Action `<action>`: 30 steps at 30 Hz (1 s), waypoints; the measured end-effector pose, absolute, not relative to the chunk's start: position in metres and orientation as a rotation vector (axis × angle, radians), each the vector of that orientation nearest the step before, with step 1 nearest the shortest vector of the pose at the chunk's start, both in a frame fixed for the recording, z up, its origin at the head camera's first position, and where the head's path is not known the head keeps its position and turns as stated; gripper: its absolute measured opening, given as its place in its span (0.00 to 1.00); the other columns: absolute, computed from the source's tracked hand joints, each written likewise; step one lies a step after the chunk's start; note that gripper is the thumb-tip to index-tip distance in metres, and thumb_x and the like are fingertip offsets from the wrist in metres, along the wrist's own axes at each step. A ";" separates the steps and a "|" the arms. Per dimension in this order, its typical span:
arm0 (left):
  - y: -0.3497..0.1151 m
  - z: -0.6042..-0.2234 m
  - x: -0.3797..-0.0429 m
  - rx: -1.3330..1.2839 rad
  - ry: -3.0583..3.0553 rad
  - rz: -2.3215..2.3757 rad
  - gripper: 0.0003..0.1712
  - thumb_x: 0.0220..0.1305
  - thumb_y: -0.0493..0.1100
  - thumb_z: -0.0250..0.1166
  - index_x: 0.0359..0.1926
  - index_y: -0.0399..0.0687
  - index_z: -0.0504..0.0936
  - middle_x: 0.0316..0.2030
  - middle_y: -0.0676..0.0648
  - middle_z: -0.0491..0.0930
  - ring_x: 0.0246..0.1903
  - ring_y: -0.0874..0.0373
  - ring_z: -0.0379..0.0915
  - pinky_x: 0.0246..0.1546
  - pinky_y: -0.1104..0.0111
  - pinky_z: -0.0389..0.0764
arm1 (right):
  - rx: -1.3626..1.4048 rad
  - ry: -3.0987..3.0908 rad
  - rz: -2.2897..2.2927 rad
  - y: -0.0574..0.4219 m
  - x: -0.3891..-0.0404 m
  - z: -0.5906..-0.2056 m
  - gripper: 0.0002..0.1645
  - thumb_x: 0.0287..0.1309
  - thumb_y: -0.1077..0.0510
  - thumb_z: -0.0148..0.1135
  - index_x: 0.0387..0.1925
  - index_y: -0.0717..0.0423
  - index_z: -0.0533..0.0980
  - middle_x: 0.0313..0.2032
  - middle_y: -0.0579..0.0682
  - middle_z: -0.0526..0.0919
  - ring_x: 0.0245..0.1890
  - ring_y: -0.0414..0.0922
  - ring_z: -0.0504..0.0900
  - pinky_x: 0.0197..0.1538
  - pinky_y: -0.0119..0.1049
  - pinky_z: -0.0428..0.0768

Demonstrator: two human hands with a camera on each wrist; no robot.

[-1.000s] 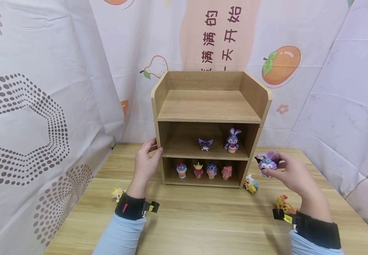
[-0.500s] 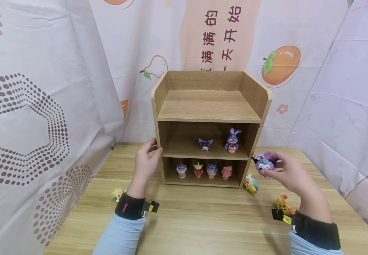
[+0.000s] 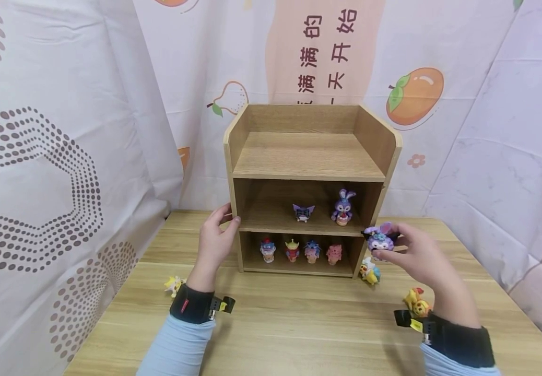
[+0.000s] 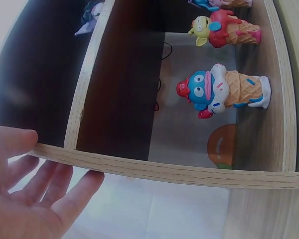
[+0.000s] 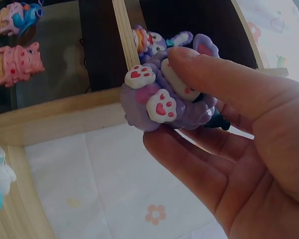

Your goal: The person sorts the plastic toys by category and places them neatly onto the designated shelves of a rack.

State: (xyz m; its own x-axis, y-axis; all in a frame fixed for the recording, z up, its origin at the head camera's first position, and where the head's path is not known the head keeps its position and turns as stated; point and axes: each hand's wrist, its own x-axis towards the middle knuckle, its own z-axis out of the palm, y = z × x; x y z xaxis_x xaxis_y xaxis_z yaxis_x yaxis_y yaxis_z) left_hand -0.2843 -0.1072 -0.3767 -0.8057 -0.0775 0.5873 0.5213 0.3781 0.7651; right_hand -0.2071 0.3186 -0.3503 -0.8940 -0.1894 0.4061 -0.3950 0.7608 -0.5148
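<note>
Fingers (image 5: 182, 162) of the right hand (image 3: 416, 253) pinch a purple figurine (image 5: 162, 102) near the right side of the shelf (image 3: 308, 156), the thumb covering part of its face. The left hand (image 3: 216, 235) grips the shelf's left side, fingertips partly hidden in the head view.

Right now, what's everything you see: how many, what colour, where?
Table: 1, light brown, front
Shelf unit: 1, light brown, on the table
Cone figures: 4, mixed colours, bottom compartment
Eared figure: 1, purple and black, middle compartment
Rabbit figure: 1, purple, middle compartment, right
Pawed figure: 1, mostly purple, in right hand
Loose figures: at least 3, partly yellow, both sides of the table
Printed cloths: count unclear, mostly white, behind
Wristbands: 2, black, wrists
Sleeves: 2, light blue, arms
Left hand: 1, bare, shelf unit's edge
Right hand: 1, bare, gripping pawed figure
</note>
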 end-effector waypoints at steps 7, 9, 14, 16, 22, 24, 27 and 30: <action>-0.108 -0.376 -0.282 -0.378 -2.104 -1.453 0.21 0.63 0.38 0.63 0.57 0.42 0.77 0.51 0.46 0.77 0.46 0.58 0.75 0.38 0.57 0.83 | 0.506 -2.586 0.837 0.305 -0.209 -0.350 0.28 0.49 0.48 0.73 0.49 0.52 0.73 0.41 0.52 0.81 0.37 0.48 0.82 0.34 0.41 0.83; -0.108 -0.376 -0.282 -0.369 -2.107 -1.452 0.21 0.63 0.38 0.64 0.57 0.42 0.77 0.51 0.46 0.77 0.46 0.58 0.75 0.38 0.58 0.83 | 0.508 -2.579 0.834 0.302 -0.210 -0.350 0.28 0.50 0.47 0.73 0.49 0.51 0.73 0.42 0.52 0.81 0.37 0.48 0.81 0.34 0.41 0.83; -0.109 -0.375 -0.283 -0.368 -2.105 -1.446 0.21 0.63 0.38 0.63 0.58 0.41 0.77 0.52 0.46 0.77 0.46 0.56 0.75 0.38 0.57 0.83 | 0.534 -2.564 0.864 0.292 -0.212 -0.350 0.28 0.49 0.49 0.74 0.50 0.52 0.73 0.43 0.53 0.81 0.37 0.47 0.81 0.34 0.41 0.83; -0.109 -0.376 -0.284 -0.365 -2.101 -1.442 0.21 0.63 0.38 0.64 0.57 0.41 0.77 0.52 0.45 0.77 0.46 0.55 0.75 0.39 0.57 0.82 | 0.547 -2.559 0.879 0.287 -0.213 -0.349 0.28 0.49 0.50 0.74 0.50 0.53 0.73 0.43 0.53 0.81 0.36 0.47 0.82 0.33 0.40 0.84; -0.109 -0.375 -0.285 -0.365 -2.098 -1.440 0.22 0.63 0.38 0.64 0.57 0.41 0.77 0.51 0.45 0.77 0.45 0.57 0.75 0.39 0.57 0.82 | 0.563 -2.538 0.895 0.271 -0.217 -0.349 0.27 0.49 0.50 0.74 0.48 0.51 0.73 0.42 0.51 0.80 0.33 0.44 0.81 0.33 0.40 0.83; -0.109 -0.376 -0.285 -0.373 -2.104 -1.437 0.22 0.63 0.39 0.64 0.58 0.41 0.77 0.51 0.45 0.77 0.46 0.57 0.75 0.39 0.57 0.82 | 0.572 -2.519 0.885 0.266 -0.218 -0.350 0.26 0.49 0.50 0.74 0.47 0.51 0.73 0.39 0.50 0.81 0.31 0.42 0.80 0.31 0.39 0.83; -0.108 -0.375 -0.286 -0.379 -2.108 -1.436 0.22 0.63 0.39 0.64 0.58 0.41 0.77 0.51 0.45 0.77 0.46 0.57 0.75 0.39 0.57 0.82 | 0.584 -2.493 0.888 0.257 -0.219 -0.351 0.25 0.48 0.50 0.75 0.45 0.50 0.73 0.35 0.49 0.81 0.28 0.41 0.79 0.27 0.37 0.82; -0.107 -0.375 -0.286 -0.374 -2.106 -1.443 0.22 0.63 0.39 0.64 0.58 0.41 0.77 0.51 0.45 0.77 0.46 0.57 0.75 0.40 0.57 0.82 | 0.602 -2.483 0.931 0.248 -0.223 -0.351 0.25 0.48 0.50 0.75 0.46 0.51 0.73 0.34 0.49 0.81 0.28 0.40 0.79 0.27 0.35 0.82</action>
